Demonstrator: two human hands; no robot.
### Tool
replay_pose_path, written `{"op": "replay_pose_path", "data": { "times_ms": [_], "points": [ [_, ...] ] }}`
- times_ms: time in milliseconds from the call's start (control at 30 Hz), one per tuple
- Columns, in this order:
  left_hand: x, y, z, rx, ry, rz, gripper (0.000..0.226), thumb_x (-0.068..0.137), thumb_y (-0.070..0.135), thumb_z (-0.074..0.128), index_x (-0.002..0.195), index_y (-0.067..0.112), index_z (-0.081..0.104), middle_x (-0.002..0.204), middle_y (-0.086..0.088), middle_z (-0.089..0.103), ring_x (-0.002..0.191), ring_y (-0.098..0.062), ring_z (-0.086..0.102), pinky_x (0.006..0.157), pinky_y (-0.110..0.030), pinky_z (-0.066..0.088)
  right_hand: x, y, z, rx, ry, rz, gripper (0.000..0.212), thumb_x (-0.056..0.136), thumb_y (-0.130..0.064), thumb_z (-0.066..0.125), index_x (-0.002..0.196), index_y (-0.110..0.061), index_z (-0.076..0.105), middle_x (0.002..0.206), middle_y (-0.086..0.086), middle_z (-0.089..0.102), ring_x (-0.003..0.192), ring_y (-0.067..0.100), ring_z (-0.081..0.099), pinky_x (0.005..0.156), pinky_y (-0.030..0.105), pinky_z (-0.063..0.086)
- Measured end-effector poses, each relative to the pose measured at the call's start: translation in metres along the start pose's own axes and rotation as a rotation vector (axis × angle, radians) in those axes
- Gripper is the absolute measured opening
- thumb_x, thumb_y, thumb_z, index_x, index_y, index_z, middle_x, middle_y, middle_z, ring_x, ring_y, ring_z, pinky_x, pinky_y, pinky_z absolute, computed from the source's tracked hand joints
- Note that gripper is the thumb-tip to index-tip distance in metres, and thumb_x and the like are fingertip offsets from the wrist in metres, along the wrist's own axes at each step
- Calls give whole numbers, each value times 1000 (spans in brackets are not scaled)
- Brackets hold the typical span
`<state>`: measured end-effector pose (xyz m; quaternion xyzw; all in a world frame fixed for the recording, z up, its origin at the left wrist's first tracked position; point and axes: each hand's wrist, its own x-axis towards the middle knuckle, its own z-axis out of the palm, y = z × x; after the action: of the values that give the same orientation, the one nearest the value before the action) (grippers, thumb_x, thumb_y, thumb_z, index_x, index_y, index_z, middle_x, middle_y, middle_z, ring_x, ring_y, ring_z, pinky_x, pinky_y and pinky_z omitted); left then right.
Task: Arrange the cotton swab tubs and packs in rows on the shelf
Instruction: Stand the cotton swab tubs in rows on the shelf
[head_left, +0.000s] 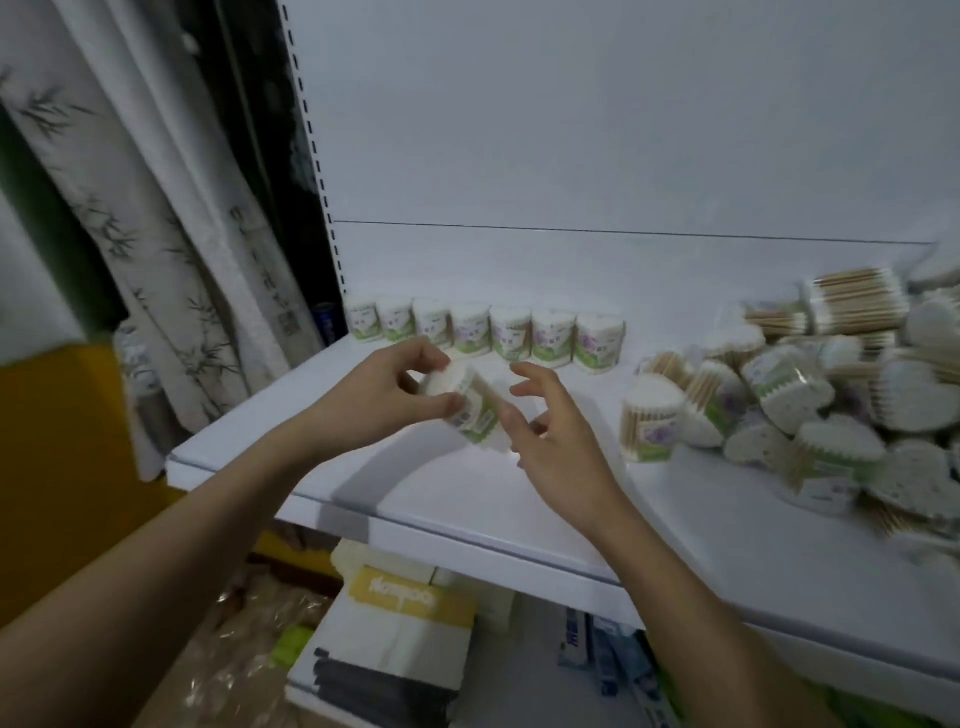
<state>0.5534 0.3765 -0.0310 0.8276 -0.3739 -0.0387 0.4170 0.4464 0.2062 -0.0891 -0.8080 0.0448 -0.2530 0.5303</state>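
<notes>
A: Where is the tub (470, 402) held now, and by which hand?

B: It is gripped by the left hand (387, 392), thumb and fingers curled round its cotton end, above the middle of the shelf (519, 499). The right hand (550, 431) is kept open, fingers spread and relaxed, touching or just beside the near label end; which of the two cannot be told because of blur.

A: How is its long axis laid?

B: It is tilted, running from far left down to near right, so it is not yet upright.

A: And the row (483, 332)?

B: Seven tubs are stood upright along the far edge, just beyond the hands. The free place is seen at the row's right end, nearer to the right hand. The heap (810, 395) is left at the right, well apart.

A: So the tub must be turned upright first?

B: That is judged likely.
</notes>
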Motion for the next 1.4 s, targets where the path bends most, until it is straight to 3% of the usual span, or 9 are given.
{"op": "replay_pose_path", "data": {
  "times_ms": [167,433,533,633,733,833,900,1233,1400],
  "points": [
    [-22,-7,-15,-17,134,-11,33,80,40,75,109,33,62,106,14,65,84,-7,63,72,-21,51,10,-14,20,217,-176,56,27,100,-25,55,126,-29,58,119,-10,62,80,15,67,70,25,56],
    [-2,-46,-40,-290,216,-20,54,75,23,83,120,23,53,102,1,70,85,-11,68,71,-16,53,43,-21,73,372,-156,169,16,101,-7,51,114,-10,59,118,8,58,71,24,65,71,34,59],
    [19,-81,-51,-345,250,-59,55,73,22,84,118,24,52,103,1,69,85,-11,67,69,-19,52,71,-21,100,212,-167,209,16,100,-14,54,115,-12,58,117,5,57,73,21,65,69,32,58],
    [50,-120,-68,-329,302,-103,54,75,22,83,117,22,50,111,4,63,88,-12,65,69,-23,52,114,-12,128,-249,-217,163,22,99,-22,53,121,-18,56,114,-2,56,82,15,59,68,24,51],
    [88,-150,-85,-335,379,-159,60,78,20,81,126,18,46,117,4,57,86,-10,59,64,-19,47,152,4,145,-634,-232,80,29,99,-24,52,127,-16,55,124,4,57,98,16,54,82,24,41],
    [124,-171,-95,-380,492,-177,67,78,18,80,133,13,42,114,2,55,95,-16,58,75,-22,48,167,20,159,-766,-153,81,29,100,-25,49,128,-17,54,128,2,56,116,20,52,95,31,41],
    [139,-184,-92,-399,558,-181,64,78,18,80,131,13,44,113,1,57,100,-18,58,82,-27,47,165,30,166,-849,-103,56,27,100,-25,46,125,-20,55,125,-2,54,116,19,49,96,34,39],
    [153,-215,-76,-389,542,-130,62,79,19,76,134,16,48,117,5,57,107,-12,55,89,-25,43,168,43,160,-755,-112,42,17,96,-21,56,109,-24,65,115,-8,56,113,18,49,102,38,38],
    [152,-214,-74,-384,513,-143,60,80,17,77,132,16,47,112,8,54,101,-6,51,83,-20,39,169,47,159,-732,-104,9,15,94,-20,59,107,-24,66,110,-10,55,113,18,49,102,37,38]
  ]
}}
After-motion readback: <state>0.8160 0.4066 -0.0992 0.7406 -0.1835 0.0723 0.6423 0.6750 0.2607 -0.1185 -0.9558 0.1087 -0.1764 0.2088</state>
